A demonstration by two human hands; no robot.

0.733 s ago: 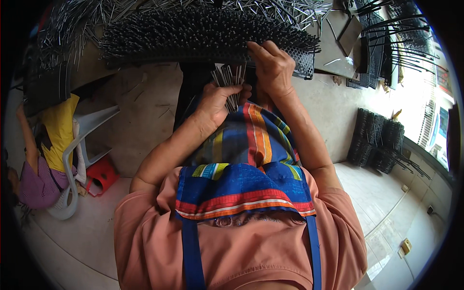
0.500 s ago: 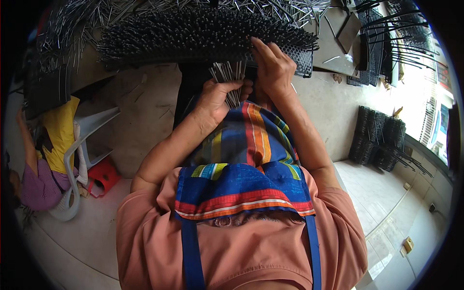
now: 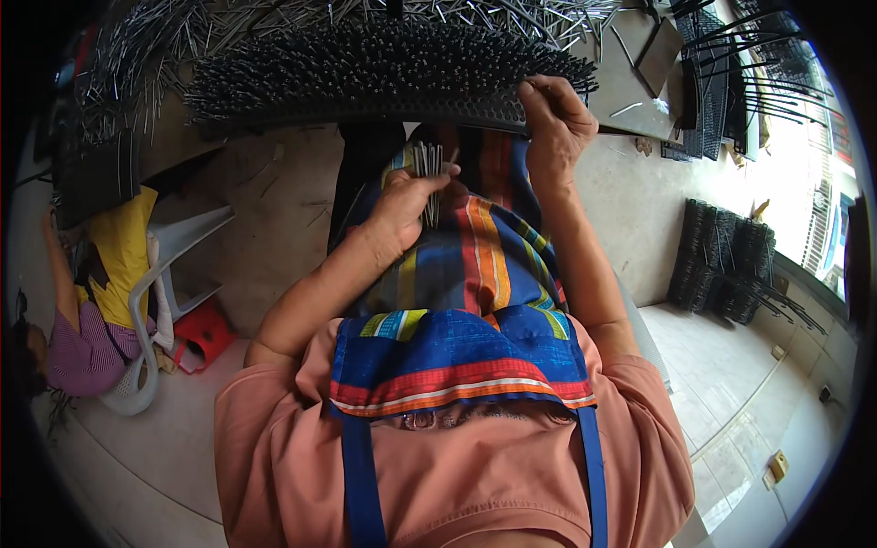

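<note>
Over my lap, my left hand is closed round a bundle of thin metal rods, which stick up above its thumb. My right hand is at the right front part of a black perforated panel. Its thumb and fingertips are pinched together there; whatever lies between them is too small to make out. Dark, thin rods stand densely in the panel's holes, while a strip of bare holes shows along its front edge.
Loose metal rods lie heaped behind the panel. Black racks with long prongs stand at the right. Dark bundles sit on the floor. At left, a person in a purple top is beside a grey chair and red container.
My right hand has moved right along the panel, its fingers now drawn together. My left hand has come slightly away from the panel, and its bundle of rods is less fanned out.
</note>
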